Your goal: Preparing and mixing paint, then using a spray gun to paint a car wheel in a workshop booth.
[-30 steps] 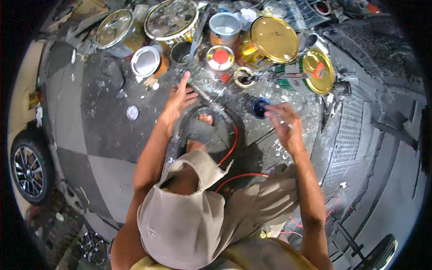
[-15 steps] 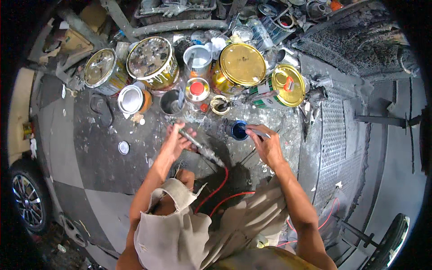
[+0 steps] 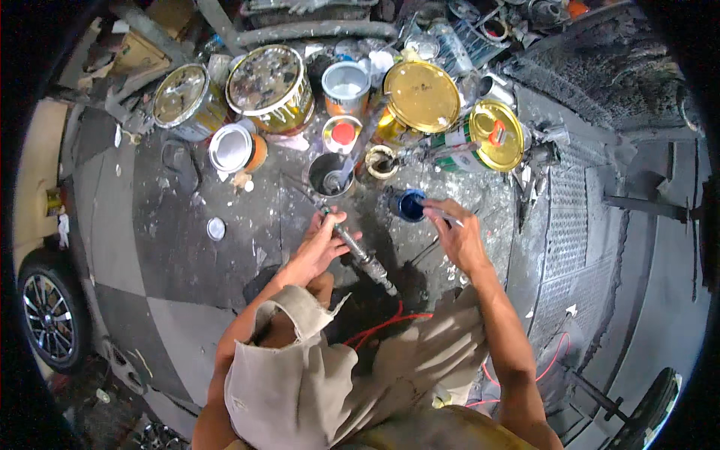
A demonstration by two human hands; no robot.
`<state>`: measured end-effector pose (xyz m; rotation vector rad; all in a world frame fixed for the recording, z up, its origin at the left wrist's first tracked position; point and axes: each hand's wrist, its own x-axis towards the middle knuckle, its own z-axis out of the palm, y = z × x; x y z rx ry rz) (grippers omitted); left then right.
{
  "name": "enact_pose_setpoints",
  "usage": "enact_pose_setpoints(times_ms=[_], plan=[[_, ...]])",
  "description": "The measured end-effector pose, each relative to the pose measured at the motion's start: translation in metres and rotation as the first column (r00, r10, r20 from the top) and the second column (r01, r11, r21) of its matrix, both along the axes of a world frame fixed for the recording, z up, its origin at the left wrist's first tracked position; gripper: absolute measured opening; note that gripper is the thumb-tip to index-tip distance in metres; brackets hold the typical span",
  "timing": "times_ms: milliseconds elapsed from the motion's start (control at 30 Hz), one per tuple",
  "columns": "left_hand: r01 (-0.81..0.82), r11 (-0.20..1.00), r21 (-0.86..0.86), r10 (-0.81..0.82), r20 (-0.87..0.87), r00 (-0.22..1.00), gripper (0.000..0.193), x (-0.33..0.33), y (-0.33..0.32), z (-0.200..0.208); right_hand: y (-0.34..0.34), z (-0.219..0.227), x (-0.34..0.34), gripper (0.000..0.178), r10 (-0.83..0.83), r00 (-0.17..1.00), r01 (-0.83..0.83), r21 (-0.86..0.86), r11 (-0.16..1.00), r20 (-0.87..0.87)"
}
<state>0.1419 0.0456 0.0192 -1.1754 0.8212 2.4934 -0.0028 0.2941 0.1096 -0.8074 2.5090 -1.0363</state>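
Note:
My left hand [image 3: 325,244] is closed around a slim, paint-smeared metal rod-shaped tool [image 3: 365,262]. Its thin front end lies beside an open grey tin [image 3: 330,175] with a flat strip standing in it. A red hose [image 3: 390,321] shows at the tool's rear end. Between the fingers of my right hand [image 3: 457,232] is a thin grey stick [image 3: 448,217]. It slants over the rim of a small cup with dark blue inside [image 3: 410,204]; whether its hidden end is a brush I cannot tell. Beyond stand a tin with a red cap [image 3: 342,133] and a small open can [image 3: 382,161].
Large paint cans stand along the back: a gold-lidded one [image 3: 422,96], a green one [image 3: 476,139], and a stained one [image 3: 268,82]. A white-lidded tin [image 3: 232,148] and a loose round lid [image 3: 216,229] sit left. A wheel [image 3: 49,311] stands far left; a perforated panel [image 3: 568,217] lies right.
The view has shifted slightly. My left hand and its tool have moved right and nearer. The open grey tin has shifted right and nearer too. My right hand stays at the blue cup.

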Motion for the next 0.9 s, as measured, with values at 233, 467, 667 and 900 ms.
enact_pose_setpoints(times_ms=[233, 467, 667, 900], plan=[[0.147, 0.982, -0.121, -0.149, -0.004, 0.989, 0.057, 0.007, 0.016, 0.002, 0.007, 0.006, 0.000, 0.016, -0.090, 0.996, 0.090, 0.003, 0.996, 0.020], [0.263, 0.959, -0.109, -0.262, 0.022, 0.965, 0.063, 0.009, 0.026, -0.008, 0.032, 0.022, 0.011, 0.036, -0.453, 0.856, 0.478, -0.047, 0.877, 0.250], [0.307, 0.951, -0.038, -0.306, 0.031, 0.951, 0.063, -0.005, 0.038, -0.016, 0.062, 0.032, 0.020, 0.045, -0.553, 0.770, 0.612, -0.124, 0.781, 0.319], [0.353, 0.931, -0.089, -0.353, 0.024, 0.935, 0.078, -0.007, 0.048, -0.028, 0.067, 0.034, 0.030, 0.046, -0.598, 0.734, 0.663, -0.149, 0.734, 0.322]])
